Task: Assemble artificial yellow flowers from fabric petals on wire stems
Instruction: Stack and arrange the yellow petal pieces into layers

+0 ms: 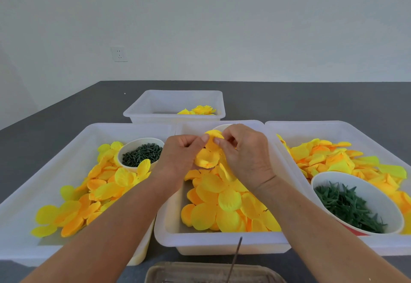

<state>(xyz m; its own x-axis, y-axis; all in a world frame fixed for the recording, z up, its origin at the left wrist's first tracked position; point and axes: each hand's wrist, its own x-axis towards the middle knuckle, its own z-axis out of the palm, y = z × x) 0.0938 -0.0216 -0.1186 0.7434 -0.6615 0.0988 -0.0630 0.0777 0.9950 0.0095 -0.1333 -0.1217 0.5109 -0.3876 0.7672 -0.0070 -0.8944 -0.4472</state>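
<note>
Dark grey bench [311, 100] bearing a white plastic middle tray [213, 241] of loose yellow fabric petals [222, 202]; above it, left hand [181, 155] and right hand [245, 151] face each other, both pinching a cupped yellow fabric petal cluster [208, 155] held between them, equally near.

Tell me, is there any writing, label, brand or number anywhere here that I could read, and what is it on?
None can be read.
The white plastic bins show no print.
The paper bowl of green star-shaped pieces and the paper bowl of dark green pegs show none.
The wall socket has only slots, no lettering.
The hands hold plain yellow petals.
</note>
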